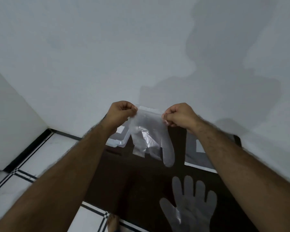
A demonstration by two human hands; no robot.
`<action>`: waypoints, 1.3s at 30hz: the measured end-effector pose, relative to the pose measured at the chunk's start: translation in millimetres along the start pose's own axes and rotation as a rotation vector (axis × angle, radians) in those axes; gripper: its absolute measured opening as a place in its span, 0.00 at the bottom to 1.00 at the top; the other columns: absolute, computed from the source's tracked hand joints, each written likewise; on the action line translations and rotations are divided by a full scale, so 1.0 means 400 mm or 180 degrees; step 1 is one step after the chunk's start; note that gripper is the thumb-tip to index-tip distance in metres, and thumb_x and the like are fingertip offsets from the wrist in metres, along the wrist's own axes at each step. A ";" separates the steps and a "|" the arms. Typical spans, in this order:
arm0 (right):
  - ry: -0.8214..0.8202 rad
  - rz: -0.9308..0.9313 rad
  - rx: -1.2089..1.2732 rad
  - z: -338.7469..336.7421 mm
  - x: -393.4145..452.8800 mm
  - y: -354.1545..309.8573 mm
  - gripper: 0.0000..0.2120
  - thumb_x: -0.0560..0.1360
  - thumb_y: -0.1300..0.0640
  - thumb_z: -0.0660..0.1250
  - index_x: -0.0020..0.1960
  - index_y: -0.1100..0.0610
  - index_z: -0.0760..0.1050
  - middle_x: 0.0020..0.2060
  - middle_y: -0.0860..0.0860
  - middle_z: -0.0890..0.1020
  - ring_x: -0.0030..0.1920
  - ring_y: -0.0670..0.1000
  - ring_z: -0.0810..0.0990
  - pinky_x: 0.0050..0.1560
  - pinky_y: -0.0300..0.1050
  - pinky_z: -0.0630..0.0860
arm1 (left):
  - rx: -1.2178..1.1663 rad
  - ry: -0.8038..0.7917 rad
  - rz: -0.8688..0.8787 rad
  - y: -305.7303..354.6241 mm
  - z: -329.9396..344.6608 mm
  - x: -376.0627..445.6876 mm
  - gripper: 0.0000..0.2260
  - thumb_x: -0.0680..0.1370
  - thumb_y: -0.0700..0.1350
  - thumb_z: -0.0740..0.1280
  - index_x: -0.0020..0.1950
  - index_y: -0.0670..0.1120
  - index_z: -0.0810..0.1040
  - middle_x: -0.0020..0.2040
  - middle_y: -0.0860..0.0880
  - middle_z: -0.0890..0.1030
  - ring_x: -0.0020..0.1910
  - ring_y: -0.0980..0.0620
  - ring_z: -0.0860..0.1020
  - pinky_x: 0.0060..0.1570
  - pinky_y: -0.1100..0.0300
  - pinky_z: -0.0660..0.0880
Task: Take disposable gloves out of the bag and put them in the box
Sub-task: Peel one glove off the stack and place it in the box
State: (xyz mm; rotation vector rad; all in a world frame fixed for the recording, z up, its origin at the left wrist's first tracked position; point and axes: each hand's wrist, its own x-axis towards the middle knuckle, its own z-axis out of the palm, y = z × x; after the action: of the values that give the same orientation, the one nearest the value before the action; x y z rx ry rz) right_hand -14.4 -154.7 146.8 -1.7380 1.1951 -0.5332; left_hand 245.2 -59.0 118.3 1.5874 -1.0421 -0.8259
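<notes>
The person holds a clear disposable glove [151, 129] up by its cuff, the left hand [121, 113] and right hand [179, 116] each with its grip pinched tight on a top corner, the fingers dangling over the dark counter [137, 185]. It looks like the carrying step; next it should be lowered into the clear plastic box [118, 139] just behind, whose contents I cannot make out. A second glove [191, 203] lies flat on the counter nearer me. I can't pick out the bag.
</notes>
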 end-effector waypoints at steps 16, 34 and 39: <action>0.0781 0.0009 -0.0608 0.300 0.474 -0.252 0.05 0.76 0.61 0.77 0.43 0.53 0.86 0.43 0.48 0.88 0.44 0.49 0.87 0.58 0.52 0.85 | 0.0765 -0.0473 0.0325 -0.093 -0.331 0.591 0.09 0.80 0.47 0.77 0.47 0.43 0.84 0.36 0.50 0.85 0.34 0.57 0.80 0.41 0.59 0.77; 0.0594 -0.1654 -0.1605 0.487 0.373 -0.170 0.07 0.79 0.57 0.75 0.55 0.56 0.87 0.52 0.48 0.89 0.50 0.46 0.86 0.55 0.47 0.83 | 0.1952 -0.0807 0.2603 -0.310 -0.522 0.477 0.17 0.86 0.51 0.63 0.65 0.41 0.84 0.58 0.46 0.88 0.55 0.47 0.83 0.59 0.53 0.75; 0.0082 -0.1304 -0.1836 0.569 0.418 -0.056 0.09 0.80 0.50 0.69 0.53 0.54 0.86 0.48 0.47 0.88 0.47 0.45 0.83 0.51 0.47 0.81 | 0.2359 -0.1467 0.2695 -0.454 -0.493 0.484 0.18 0.86 0.52 0.62 0.63 0.40 0.83 0.62 0.45 0.87 0.59 0.46 0.84 0.65 0.46 0.78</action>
State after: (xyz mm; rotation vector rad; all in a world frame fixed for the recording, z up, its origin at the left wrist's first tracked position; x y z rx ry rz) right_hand 241.5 -199.7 34.1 -2.5054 1.0749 -0.4739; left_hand 537.0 -144.1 -11.9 1.2983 -2.3288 -0.1946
